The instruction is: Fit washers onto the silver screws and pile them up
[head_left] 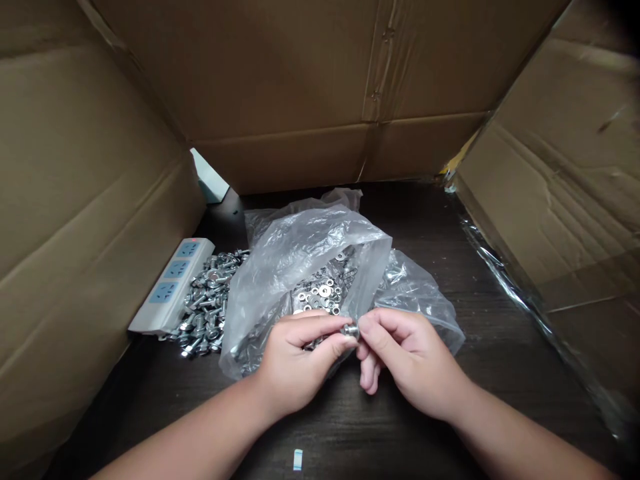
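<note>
The left hand [295, 363] is pinching a small metal piece [351, 330] between thumb and finger, which are partly hiding its shape. The right hand [413, 360] is meeting its right end; whether it is gripping too, I cannot tell. Beyond the grip, a crinkled, translucent bag [305, 230] is holding flat, round washers [325, 291]; shiny bolts [210, 297] are lying farther left.

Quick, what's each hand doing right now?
Left hand: closed, pinching a small metal piece.
Right hand: at that piece's right end; whether gripping it cannot be told.
</note>
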Tool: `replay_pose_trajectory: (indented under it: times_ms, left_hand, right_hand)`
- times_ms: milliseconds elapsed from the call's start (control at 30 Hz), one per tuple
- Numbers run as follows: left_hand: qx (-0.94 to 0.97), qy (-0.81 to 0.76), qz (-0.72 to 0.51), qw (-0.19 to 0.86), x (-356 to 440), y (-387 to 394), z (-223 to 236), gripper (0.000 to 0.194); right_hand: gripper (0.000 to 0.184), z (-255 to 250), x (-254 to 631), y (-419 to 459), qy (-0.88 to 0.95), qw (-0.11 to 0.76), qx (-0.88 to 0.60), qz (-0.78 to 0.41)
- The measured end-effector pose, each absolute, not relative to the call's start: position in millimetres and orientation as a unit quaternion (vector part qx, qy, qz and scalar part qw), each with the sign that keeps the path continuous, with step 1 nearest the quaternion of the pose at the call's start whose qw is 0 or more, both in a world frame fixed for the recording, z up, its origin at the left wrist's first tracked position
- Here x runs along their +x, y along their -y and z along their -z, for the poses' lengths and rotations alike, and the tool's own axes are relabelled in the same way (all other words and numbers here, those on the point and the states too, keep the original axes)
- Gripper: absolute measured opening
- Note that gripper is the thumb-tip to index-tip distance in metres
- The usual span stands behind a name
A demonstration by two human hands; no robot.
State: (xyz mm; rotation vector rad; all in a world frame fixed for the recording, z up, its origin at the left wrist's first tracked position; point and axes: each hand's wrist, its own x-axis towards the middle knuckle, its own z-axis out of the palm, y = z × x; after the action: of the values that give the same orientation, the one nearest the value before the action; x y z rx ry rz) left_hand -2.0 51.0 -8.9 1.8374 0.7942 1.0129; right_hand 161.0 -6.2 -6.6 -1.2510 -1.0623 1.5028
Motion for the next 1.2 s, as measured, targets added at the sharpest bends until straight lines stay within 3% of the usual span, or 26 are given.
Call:
replay_pose_trajectory:
  times_ms: [67,333,500,667,867,1200]
  left_hand:
    - [0.735,-0.322,-0.408,0.434,-2.4,-51.2,9.0,0.012]
    - [0.627,-0.386,-0.373,0.565,-3.7,-49.9,10.4,0.01]
    - [0.706,-0.352,-0.384,0.48,-2.8,-50.6,9.6,0.008]
    - [0.771,-0.299,-0.397,0.4,-1.4,-51.9,9.8,0.01]
    - [0.736,-0.349,-0.408,0.413,-2.3,-50.9,10.8,0.009]
    - [0.765,-0.323,-0.398,0.389,-3.7,-51.4,10.5,0.017]
  right_hand:
    - [0.045,8.2,161.1,6.0,0.423,0.436,-0.512,-0.607]
    - [0.029,4.3,158.9,7.3,0.417,0.517,-0.463,-0.587]
    - [0.027,3.7,159.8,7.3,0.435,0.477,-0.491,-0.585]
    - [0.041,8.0,161.6,6.5,0.451,0.435,-0.521,-0.579]
    - [0.034,5.8,160.8,6.4,0.415,0.498,-0.484,-0.587]
    - [0.028,7.2,165.0,5.2,0.387,0.503,-0.466,-0.617]
